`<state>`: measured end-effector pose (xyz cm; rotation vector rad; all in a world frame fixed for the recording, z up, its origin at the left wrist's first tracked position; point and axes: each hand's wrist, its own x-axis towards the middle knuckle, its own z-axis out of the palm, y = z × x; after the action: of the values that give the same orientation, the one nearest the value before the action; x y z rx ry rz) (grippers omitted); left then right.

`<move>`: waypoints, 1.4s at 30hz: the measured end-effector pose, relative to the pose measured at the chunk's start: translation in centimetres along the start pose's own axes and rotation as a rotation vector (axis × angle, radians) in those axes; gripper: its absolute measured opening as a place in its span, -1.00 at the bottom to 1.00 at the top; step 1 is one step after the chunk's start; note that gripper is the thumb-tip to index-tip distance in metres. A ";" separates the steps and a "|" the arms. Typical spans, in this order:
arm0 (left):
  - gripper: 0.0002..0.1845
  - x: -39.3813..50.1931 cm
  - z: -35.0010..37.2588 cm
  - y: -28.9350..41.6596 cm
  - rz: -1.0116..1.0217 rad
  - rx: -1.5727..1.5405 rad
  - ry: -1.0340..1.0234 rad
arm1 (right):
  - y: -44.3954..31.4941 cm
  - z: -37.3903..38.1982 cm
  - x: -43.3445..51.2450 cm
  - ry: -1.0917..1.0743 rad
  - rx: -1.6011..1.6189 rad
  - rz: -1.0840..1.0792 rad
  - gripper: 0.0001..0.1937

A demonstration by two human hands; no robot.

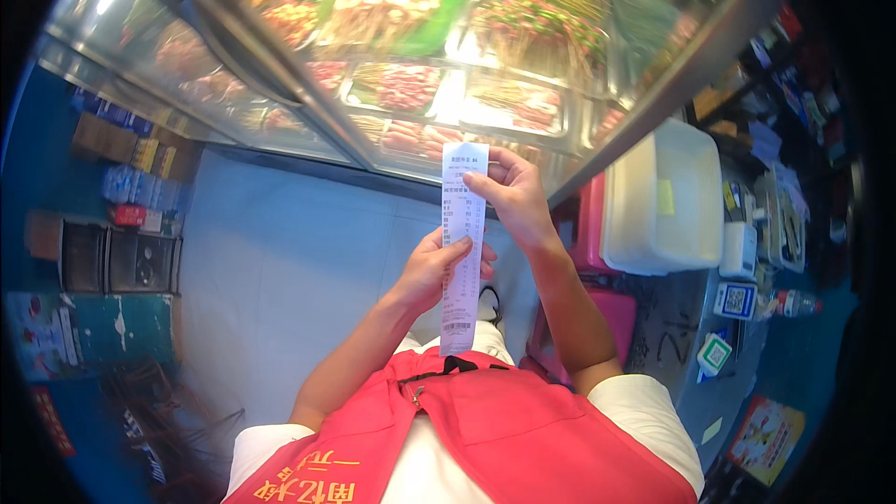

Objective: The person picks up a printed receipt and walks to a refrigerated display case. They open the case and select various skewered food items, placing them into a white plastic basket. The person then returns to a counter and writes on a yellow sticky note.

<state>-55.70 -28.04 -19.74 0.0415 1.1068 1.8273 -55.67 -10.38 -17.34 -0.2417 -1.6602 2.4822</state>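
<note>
A long paper receipt (458, 280) with printed lines and a barcode hangs upright before my chest. Near its top edge, my right hand (514, 189) pinches it with the thumb in front and the fingers behind. Lower down, about the middle of the strip, my left hand (434, 266) grips it the same way, fingertips showing past its right edge. Just beyond the paper stands a lit glass-doored display cabinet (336, 122), where metal trays (514, 108) hold several bunches of skewered food (409, 87).
Cream plastic bins (665, 203) stand on the right, near a pink plastic stool (616, 322) and a counter bearing printed code stands (735, 299). Boxes (105, 136), wrapped bottles (133, 185) and dark drawers (143, 259) line the left wall. A metal rack (168, 413) sits lower left.
</note>
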 end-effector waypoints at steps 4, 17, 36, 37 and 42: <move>-0.43 -4.9 -5.5 3.3 0.165 -0.180 -0.020 | 2.3 8.4 2.8 -0.095 -0.061 -0.035 -0.71; -0.41 -20.7 -29.9 17.0 0.404 -0.359 -0.085 | 9.3 39.8 9.4 -0.218 -0.347 -0.083 -0.74; -0.40 -29.0 -65.0 36.5 0.692 -0.384 0.671 | 36.7 64.2 45.7 -0.322 -0.656 0.004 -0.66; -0.40 -29.4 -66.6 37.3 0.712 -0.381 0.707 | 37.1 66.1 47.1 -0.317 -0.698 -0.010 -0.66; -0.38 -30.7 -75.4 41.0 0.689 -0.440 0.774 | 37.8 74.4 50.5 -0.217 -0.729 -0.327 -0.49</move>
<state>-103.10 -105.83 -22.86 -0.6686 1.2529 2.8038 -122.10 -81.23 -26.98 0.2220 -2.4058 1.6385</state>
